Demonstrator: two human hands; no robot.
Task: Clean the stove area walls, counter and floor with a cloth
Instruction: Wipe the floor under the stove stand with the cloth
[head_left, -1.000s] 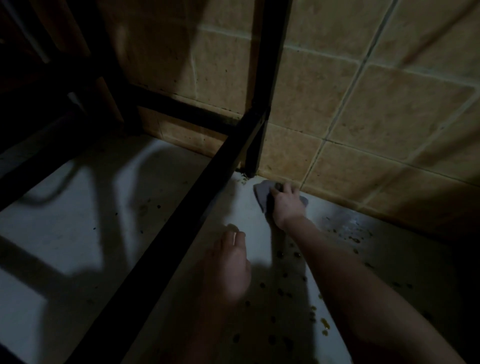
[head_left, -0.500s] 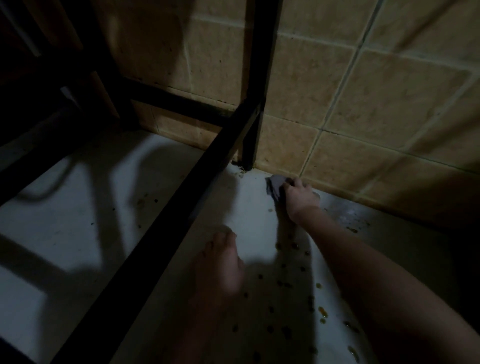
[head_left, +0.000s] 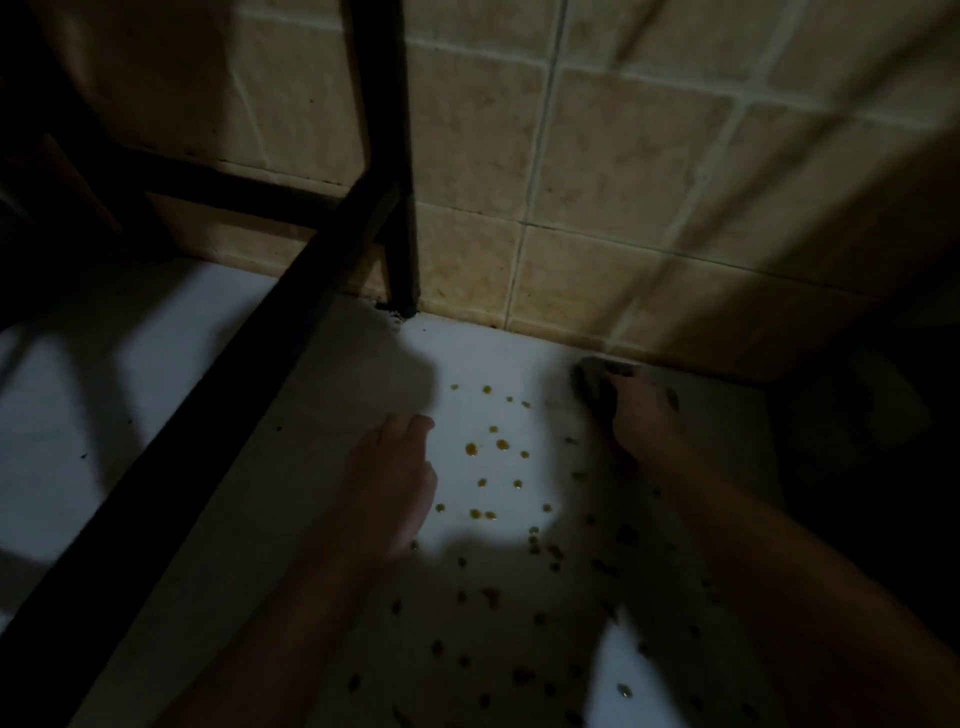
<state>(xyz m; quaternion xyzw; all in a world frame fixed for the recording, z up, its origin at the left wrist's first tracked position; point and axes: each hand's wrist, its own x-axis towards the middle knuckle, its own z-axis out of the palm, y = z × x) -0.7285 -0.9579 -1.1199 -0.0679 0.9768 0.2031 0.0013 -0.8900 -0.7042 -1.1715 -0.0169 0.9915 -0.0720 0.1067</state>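
Observation:
The scene is dim. My right hand (head_left: 641, 415) holds a small grey cloth (head_left: 597, 382) down on the white floor (head_left: 156, 374), right where it meets the tan tiled wall (head_left: 623, 182). Its fingers curl over the cloth, which shows only at the hand's left side. My left hand (head_left: 395, 483) rests flat on the floor with straight fingers, left of a patch of orange-brown droplets (head_left: 493, 452).
A black metal stand leg (head_left: 395, 156) rises at the wall, with a black crossbar (head_left: 208, 426) running diagonally toward the lower left. Dirt sits at the leg's foot (head_left: 395, 312). More dark spots dot the floor near me (head_left: 519, 649). The right side lies in deep shadow.
My right hand has slid the cloth rightward along the base of the wall, away from the stand leg. The view shifted, and the droplets between my hands now show lit.

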